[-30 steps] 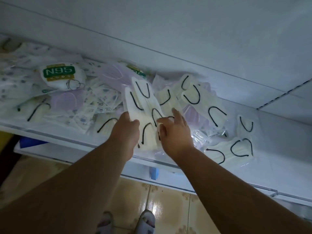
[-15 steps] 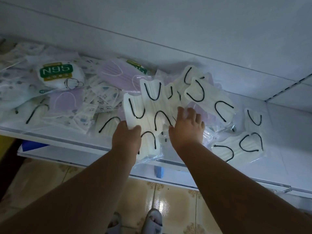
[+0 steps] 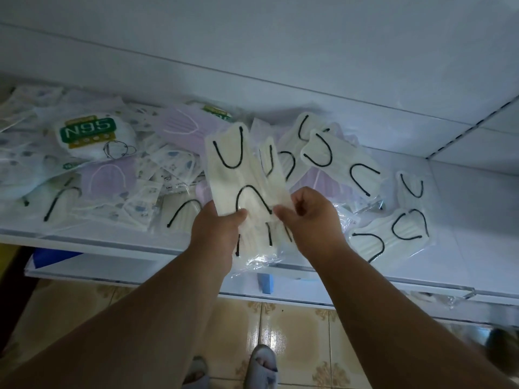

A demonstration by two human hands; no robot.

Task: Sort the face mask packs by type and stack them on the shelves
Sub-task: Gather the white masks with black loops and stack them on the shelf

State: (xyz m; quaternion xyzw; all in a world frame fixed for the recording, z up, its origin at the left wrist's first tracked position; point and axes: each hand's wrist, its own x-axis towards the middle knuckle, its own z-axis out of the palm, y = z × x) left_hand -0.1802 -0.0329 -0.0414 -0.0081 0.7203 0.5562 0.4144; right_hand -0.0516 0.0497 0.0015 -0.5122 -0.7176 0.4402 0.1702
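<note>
In the head view, the left hand (image 3: 214, 234) is gripping a bundle of cream mask packs with black ear loops (image 3: 241, 178), its thumb pressing on the bundle's front. The right hand (image 3: 311, 217) is pinching the bundle's right edge with curled fingers (image 3: 283, 213). The bundle is standing lifted above the front edge of the white shelf (image 3: 112, 242). Left of the bundle, an N95 pack (image 3: 92, 136) and purple mask packs (image 3: 182, 127) are lying in a loose heap on the shelf. Right of the bundle, more cream packs (image 3: 393, 234) are resting on the shelf. Below the bundle, slippered feet (image 3: 262, 366) are standing on a tiled floor (image 3: 295, 332).
</note>
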